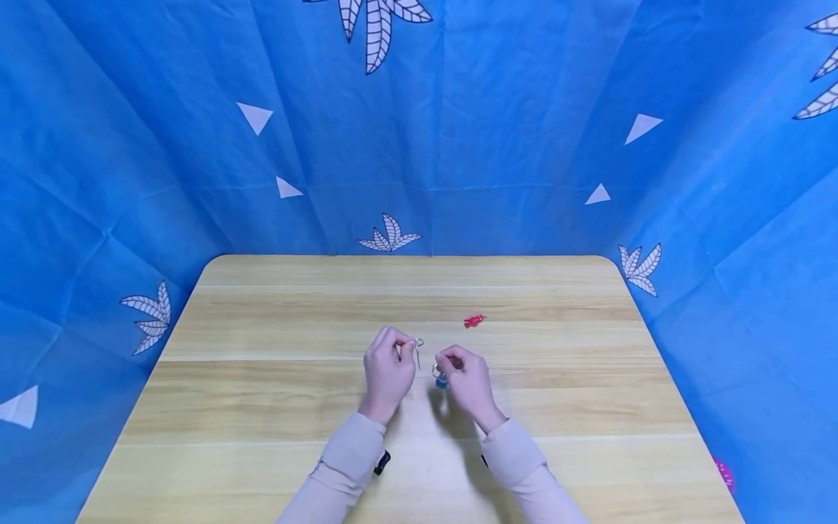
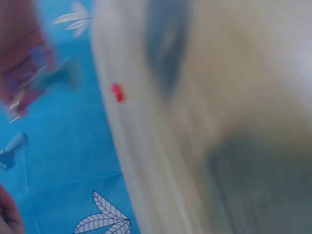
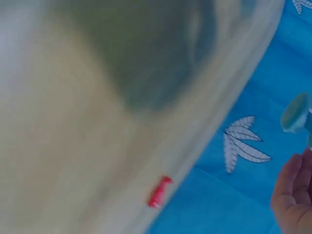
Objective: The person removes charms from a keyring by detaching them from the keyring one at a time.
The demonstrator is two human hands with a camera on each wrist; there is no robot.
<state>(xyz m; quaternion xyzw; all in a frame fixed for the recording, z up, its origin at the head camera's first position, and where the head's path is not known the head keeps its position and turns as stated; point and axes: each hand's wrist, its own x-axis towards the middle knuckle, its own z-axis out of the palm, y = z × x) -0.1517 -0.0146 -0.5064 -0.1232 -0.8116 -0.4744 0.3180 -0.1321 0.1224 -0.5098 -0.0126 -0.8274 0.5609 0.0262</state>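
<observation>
Above the middle of the table my left hand (image 1: 390, 370) pinches a thin gold-coloured metal piece (image 1: 419, 352) between thumb and fingertips; its exact kind is too small to tell. Close by on the right, my right hand (image 1: 466, 378) pinches a metal ring (image 1: 435, 370). A small blue-teal pendant (image 1: 441, 381) hangs just below that ring, partly behind the fingers. The two hands are a short gap apart. In the right wrist view a teal, rounded piece (image 3: 295, 113) shows above fingers at the right edge. Blur hides much in the left wrist view.
A small red figure-shaped charm (image 1: 474, 321) lies on the wooden table (image 1: 275, 407), beyond the right hand. Blue cloth (image 1: 511, 131) with leaf and triangle prints surrounds the table's back and sides.
</observation>
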